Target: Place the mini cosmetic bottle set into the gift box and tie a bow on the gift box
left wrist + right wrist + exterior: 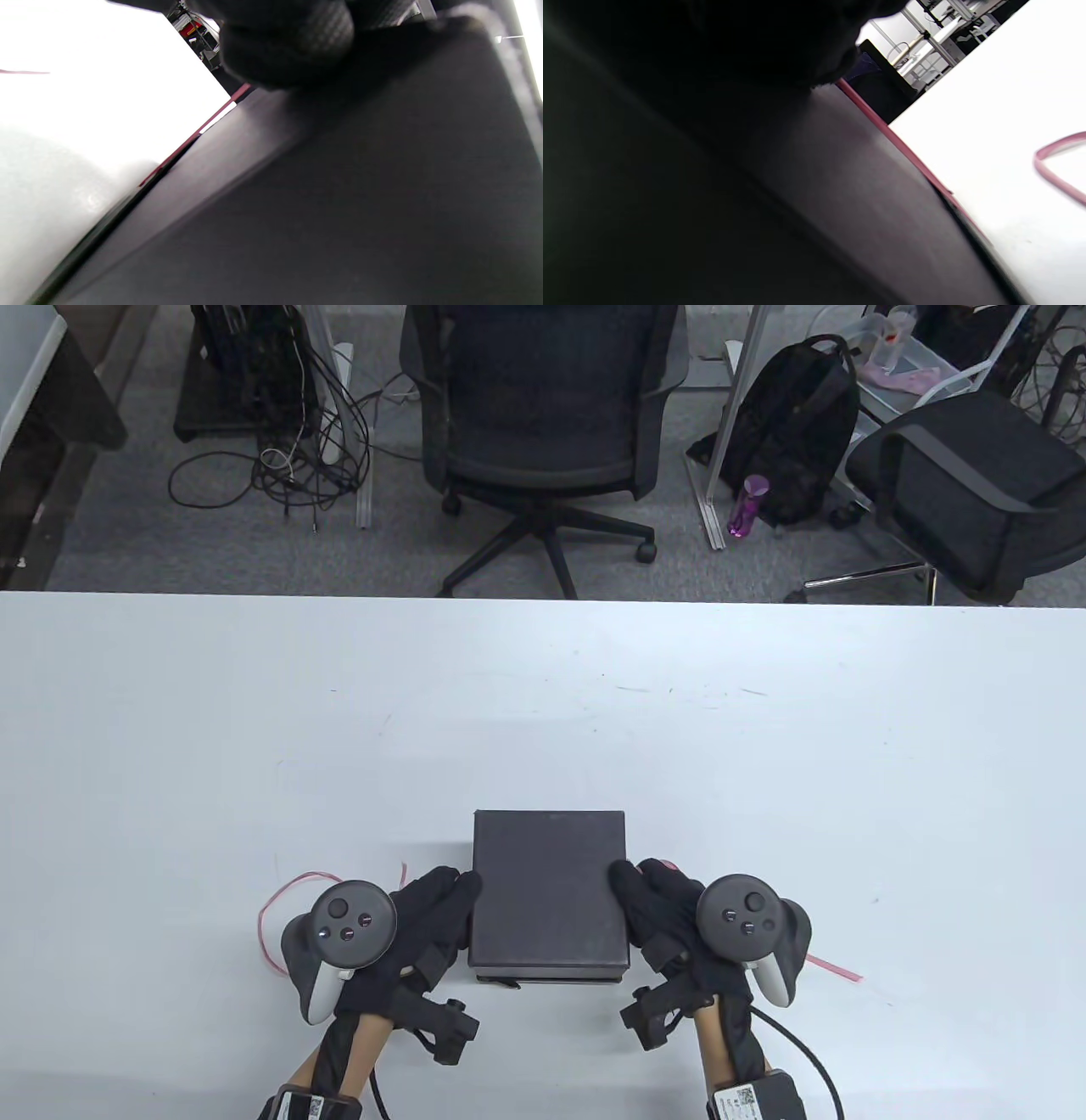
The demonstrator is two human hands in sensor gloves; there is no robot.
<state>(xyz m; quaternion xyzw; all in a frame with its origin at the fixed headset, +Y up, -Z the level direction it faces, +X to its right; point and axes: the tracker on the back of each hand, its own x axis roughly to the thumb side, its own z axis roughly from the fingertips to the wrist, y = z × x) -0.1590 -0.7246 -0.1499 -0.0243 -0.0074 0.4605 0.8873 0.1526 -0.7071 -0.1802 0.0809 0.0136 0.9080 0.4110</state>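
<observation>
A black gift box (549,891) with its lid on lies near the table's front edge. My left hand (437,912) grips its left side and my right hand (645,899) grips its right side, thumb over the lid's edge. A thin pink ribbon (287,892) runs under the box; its loop lies left of my left hand and its other end (836,967) pokes out right of my right hand. The left wrist view shows a gloved fingertip (288,46) on the box lid (339,190), with the ribbon (191,137) along the box's base. The right wrist view shows the ribbon (882,127) by the box (797,212). No bottles show.
The white table (543,712) stretches wide behind and beside the box. Beyond its far edge stand an office chair (543,432), a second chair (967,492), a black backpack (793,432) and loose cables (288,466) on the floor.
</observation>
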